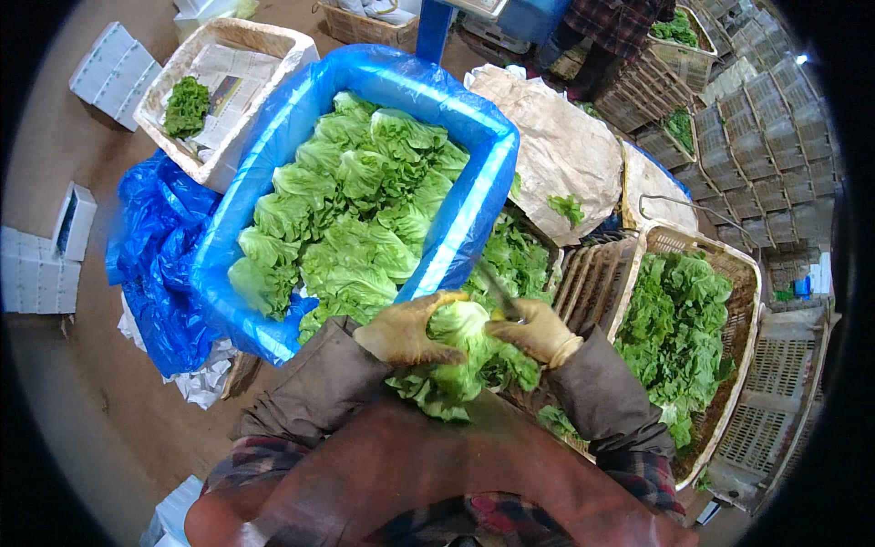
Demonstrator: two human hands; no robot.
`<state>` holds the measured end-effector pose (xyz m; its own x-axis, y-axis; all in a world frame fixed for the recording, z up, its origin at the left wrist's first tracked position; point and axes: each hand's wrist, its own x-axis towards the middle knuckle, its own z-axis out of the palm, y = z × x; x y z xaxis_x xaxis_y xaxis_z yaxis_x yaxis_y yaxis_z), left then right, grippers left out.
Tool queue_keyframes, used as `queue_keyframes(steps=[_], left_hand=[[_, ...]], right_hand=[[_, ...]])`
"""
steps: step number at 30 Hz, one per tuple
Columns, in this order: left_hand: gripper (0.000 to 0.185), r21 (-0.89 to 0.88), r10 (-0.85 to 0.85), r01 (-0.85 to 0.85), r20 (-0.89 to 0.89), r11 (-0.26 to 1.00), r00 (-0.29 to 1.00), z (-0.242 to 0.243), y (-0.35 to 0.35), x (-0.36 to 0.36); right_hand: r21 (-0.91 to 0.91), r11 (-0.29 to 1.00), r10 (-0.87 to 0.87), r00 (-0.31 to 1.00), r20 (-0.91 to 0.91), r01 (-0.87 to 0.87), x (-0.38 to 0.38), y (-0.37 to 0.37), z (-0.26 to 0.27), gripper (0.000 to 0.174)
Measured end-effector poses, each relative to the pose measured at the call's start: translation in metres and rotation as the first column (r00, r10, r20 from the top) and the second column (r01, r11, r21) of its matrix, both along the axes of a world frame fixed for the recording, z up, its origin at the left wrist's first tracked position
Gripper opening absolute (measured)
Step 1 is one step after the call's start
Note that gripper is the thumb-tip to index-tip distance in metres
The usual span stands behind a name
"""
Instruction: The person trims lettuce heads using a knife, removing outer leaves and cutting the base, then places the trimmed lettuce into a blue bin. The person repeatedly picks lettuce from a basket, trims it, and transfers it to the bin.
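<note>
My left hand (410, 331), in a stained work glove, is closed around a head of leafy lettuce (459, 345) held close in front of my apron. On the other side of the same head is my right hand (536, 332), also gloved, gripping a knife (501, 290) whose blurred blade points up and away. Its fingers are near the lettuce leaves; whether they press on them I cannot tell. Just beyond my hands stands a crate lined with blue plastic film (451, 225), holding rows of lettuce heads (362, 174). Loose leafy greens (509, 256) lie in a crate beyond the knife.
A plastic crate of lettuce (673, 328) stands at right, beside stacked crates (759, 150). At upper left is a foam box (225, 34) with newspaper and one lettuce. Crumpled blue film (160, 253) hangs at left. A person (608, 34) stands at the top.
</note>
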<state>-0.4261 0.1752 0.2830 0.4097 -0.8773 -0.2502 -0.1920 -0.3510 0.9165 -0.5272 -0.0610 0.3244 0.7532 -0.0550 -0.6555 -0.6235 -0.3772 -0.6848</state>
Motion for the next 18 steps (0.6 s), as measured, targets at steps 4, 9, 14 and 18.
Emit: queue_keyframes(steps=[4,9,14,18], left_hand=[[0.09,0.048,0.017,-0.013,-0.07,0.999,0.997,-0.004,0.011,0.013],[0.085,-0.297,-0.241,0.002,-0.77,0.955,0.59,-0.049,-0.008,-0.007],[0.103,-0.205,-0.199,-0.061,-0.975,0.977,0.096,-0.049,0.012,-0.014],[0.114,-0.355,-0.272,0.027,-0.662,0.934,0.699,-0.021,0.024,-0.029]], right_hand=[[-0.605,0.754,0.359,0.932,0.055,-0.255,-0.015,-0.025,0.036,0.037],[-0.425,0.784,0.604,0.714,0.353,-0.452,0.003,0.028,0.062,0.059],[-0.09,0.894,0.436,0.805,0.402,-0.439,0.002,0.034,0.039,0.026],[0.326,0.635,-0.743,0.669,0.01,0.701,-0.004,-0.039,-0.023,0.017]])
